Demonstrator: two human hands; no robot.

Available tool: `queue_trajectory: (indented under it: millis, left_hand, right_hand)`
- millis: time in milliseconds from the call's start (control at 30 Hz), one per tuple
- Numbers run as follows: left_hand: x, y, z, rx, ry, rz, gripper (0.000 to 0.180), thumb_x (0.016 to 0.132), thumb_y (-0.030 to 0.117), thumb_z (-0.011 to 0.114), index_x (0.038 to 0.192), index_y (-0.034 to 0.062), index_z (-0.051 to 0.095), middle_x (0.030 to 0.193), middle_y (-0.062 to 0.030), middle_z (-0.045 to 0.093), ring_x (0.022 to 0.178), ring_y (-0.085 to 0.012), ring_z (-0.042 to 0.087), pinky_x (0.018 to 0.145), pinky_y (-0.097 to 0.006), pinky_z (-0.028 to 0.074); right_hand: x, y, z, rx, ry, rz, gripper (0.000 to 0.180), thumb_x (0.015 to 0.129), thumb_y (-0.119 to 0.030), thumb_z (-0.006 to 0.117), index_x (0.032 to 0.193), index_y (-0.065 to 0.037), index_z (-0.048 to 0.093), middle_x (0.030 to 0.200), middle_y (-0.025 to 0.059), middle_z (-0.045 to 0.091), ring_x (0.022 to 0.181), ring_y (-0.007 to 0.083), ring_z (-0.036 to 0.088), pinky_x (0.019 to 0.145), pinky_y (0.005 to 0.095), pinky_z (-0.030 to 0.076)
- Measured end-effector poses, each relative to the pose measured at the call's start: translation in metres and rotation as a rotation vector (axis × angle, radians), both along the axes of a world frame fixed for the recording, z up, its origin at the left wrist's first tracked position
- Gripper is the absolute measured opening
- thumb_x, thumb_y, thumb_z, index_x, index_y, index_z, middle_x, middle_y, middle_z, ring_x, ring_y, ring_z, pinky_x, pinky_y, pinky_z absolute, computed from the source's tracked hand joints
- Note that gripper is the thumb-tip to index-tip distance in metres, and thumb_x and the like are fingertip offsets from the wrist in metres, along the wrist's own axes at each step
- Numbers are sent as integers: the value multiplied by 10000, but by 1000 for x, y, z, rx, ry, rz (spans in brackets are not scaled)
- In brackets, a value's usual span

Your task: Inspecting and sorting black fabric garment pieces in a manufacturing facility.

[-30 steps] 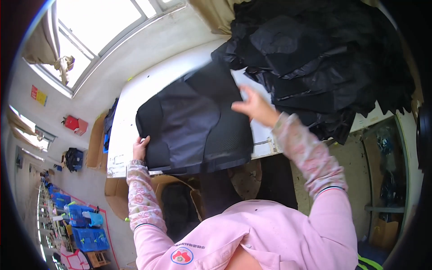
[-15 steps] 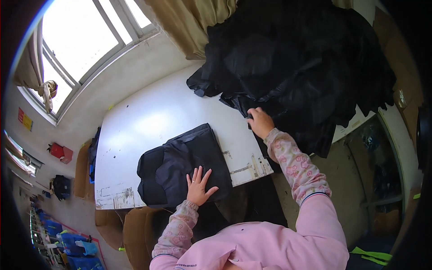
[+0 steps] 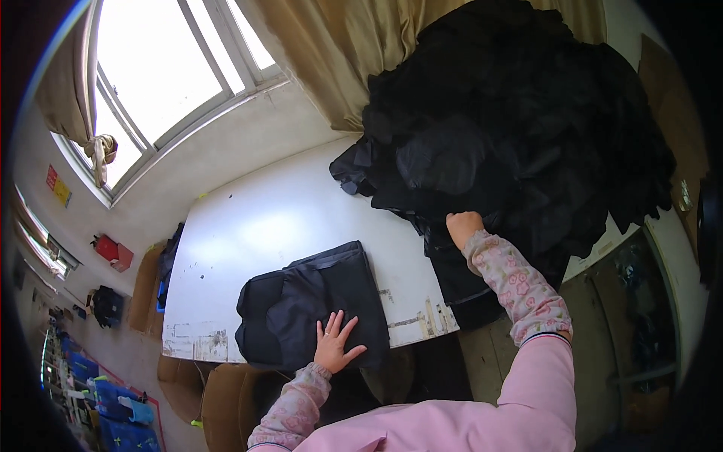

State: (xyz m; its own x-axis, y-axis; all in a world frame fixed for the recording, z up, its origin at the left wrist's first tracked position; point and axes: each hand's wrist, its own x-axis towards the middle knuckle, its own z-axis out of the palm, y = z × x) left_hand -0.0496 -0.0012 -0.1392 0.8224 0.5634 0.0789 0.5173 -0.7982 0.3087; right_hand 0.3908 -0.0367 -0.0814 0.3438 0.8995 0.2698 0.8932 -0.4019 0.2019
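My left hand [image 3: 337, 345] lies flat with its fingers spread on a folded black garment or stack of cut black cloth [image 3: 309, 301] near the front edge of the table. Its surface shows a matte panel over a slightly shinier one. Over at the right, my right hand [image 3: 463, 227] is closed in a fist at the near edge of a big heap of black cloth [image 3: 520, 135]. The fingertips are hidden, but cloth runs into the grip. Part of that cloth hangs over the table's front edge below the hand.
The white table [image 3: 248, 226] has worn, chipped edges. Behind it are a tan curtain [image 3: 324, 60] and a bright window [image 3: 166, 68]. Brown padded chairs [image 3: 230, 399] stand at the near left. A red box [image 3: 113, 252] is fixed to the left wall; blue bins [image 3: 117, 399] sit farther off.
My right hand has gone from bent, partly spread fingers to a closed fist on the heap's edge. The left hand stays flat on the folded cloth. The whole view has shifted, lowering the scene.
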Motion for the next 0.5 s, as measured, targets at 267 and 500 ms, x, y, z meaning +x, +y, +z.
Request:
queue_trajectory:
  millis: [267,500]
  left_hand:
    - [5,6,-1,-16,0,-4,758,825,599,607,1454,241,384,1545,-157,252,1435,-354,210,1127,-607,99]
    - [-1,13,-1,-111,-5,-35,755,829,572,628,1456,234,378,1545,-168,246,1445,-362,181,1119,-624,82]
  right_hand:
    - [-95,-85,-27,-155,72,115,151,823,-186,604,898,-59,640,805,102,678,695,295,685,594,389,546]
    - [-38,-139,46,371,246,-499,777,750,-291,777,1395,-111,383,1133,114,643,1073,299,590,904,463,431]
